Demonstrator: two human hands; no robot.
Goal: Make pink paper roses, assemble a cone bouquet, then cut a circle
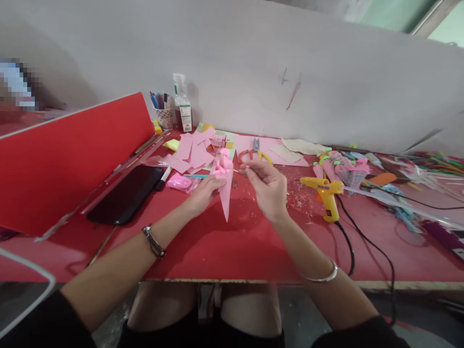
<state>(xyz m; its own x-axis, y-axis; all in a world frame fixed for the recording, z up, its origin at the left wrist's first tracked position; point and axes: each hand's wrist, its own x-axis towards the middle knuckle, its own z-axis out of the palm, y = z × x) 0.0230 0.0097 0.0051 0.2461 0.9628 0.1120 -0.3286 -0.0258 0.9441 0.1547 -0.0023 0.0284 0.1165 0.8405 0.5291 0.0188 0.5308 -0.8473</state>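
A pink paper cone [225, 195] points downward, with soft pink lumps [224, 165] heaped at its wide top. My left hand [206, 193] is closed round the cone's left side and holds it above the red table. Just to the right, my right hand [266, 186] pinches a small thin stick [237, 170] that reaches toward the cone; its tip and whatever it carries are too small to make out. Behind the hands lie pliers or scissors with red and yellow handles [266, 157]. A packet of bright pink clay-like material [179, 182] rests left of the cone.
A yellow glue gun [326, 193] with a black cord lies at right, near several decorated cones [342, 166]. At left are a black phone [126, 195] and an upright red board [79, 159]. A glass bottle [183, 108] and a pen cup [164, 116] stand by the wall.
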